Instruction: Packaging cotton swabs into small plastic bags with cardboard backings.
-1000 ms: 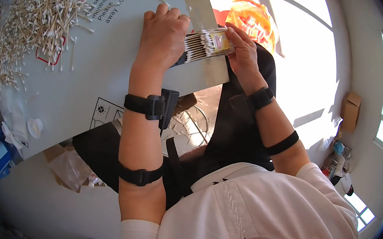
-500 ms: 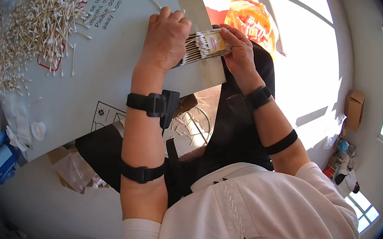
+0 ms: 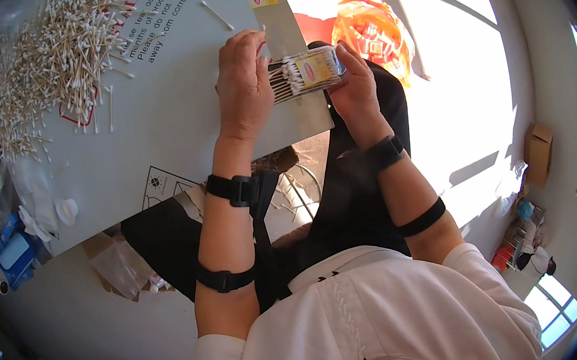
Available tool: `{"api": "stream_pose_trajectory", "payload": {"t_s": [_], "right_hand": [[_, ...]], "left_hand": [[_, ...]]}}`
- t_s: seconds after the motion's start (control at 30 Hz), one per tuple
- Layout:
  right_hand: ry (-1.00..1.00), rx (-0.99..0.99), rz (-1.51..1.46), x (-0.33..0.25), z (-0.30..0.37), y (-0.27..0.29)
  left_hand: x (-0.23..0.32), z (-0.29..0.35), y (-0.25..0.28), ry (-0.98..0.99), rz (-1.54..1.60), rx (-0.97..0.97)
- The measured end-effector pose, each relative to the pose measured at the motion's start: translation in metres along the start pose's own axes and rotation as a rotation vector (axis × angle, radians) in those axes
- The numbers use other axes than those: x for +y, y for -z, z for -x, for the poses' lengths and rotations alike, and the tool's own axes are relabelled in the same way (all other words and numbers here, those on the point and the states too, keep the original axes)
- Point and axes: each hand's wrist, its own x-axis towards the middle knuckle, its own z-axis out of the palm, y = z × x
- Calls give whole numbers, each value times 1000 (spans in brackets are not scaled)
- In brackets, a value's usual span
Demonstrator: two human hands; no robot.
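Head view: holding the pack of cotton swabs (image 3: 312,72) at the table (image 3: 175,122) edge, gripping its right end between thumb and fingers of the right hand (image 3: 355,93); best keeping it level, squeezing lightly to avoid bending stems or spilling swabs. Resting the left hand (image 3: 243,78) at the opposite end, fingers close together; whether pinching, cannot tell. Compared with half a second ago, straightening left fingers from a curled fist, baring more of the pack's right end.
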Motion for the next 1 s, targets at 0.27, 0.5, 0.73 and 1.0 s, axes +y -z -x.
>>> {"api": "stream_pose_trajectory", "payload": {"t_s": [0.27, 0.5, 0.73, 1.0], "right_hand": [[-104, -89, -479, 5, 13, 4], [4, -30, -278, 8, 2, -24], [64, 6, -191, 12, 5, -28], [56, -5, -173, 11, 4, -27]], "left_hand": [[30, 30, -18, 257, 560, 288], [30, 28, -25, 255, 583, 279], [42, 20, -40, 275, 717, 366], [43, 13, -56, 308, 1048, 407]]}}
